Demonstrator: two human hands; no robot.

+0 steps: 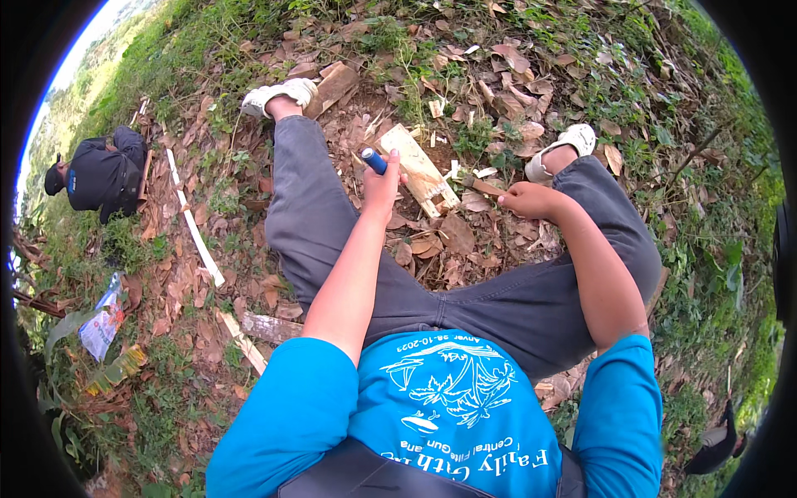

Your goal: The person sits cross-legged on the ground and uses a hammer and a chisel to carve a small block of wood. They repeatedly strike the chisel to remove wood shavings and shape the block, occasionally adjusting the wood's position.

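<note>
My left hand (pixel 382 184) is closed around a short blue cylinder (pixel 374 160) with a dark round end, held over the left edge of a pale wooden board (pixel 415 170). The rest of the cylinder is hidden in my fingers. The board slants across the ground between my legs, with cut notches at its nearer end. To the right of that end, my right hand (pixel 531 202) grips a flat brown wooden piece (pixel 488 187) that points left toward the board. Whether this piece is a handle or a plain stick, I cannot tell.
Dry leaves and pale wood chips (pixel 454 169) surround the board. A wooden block (pixel 332 87) lies by my left shoe. Farther left are a long pale pole (pixel 195 224), a plastic bag (pixel 102 322) and a crouching person in dark clothes (pixel 104 176). Another dark figure (pixel 716 444) shows at the lower right.
</note>
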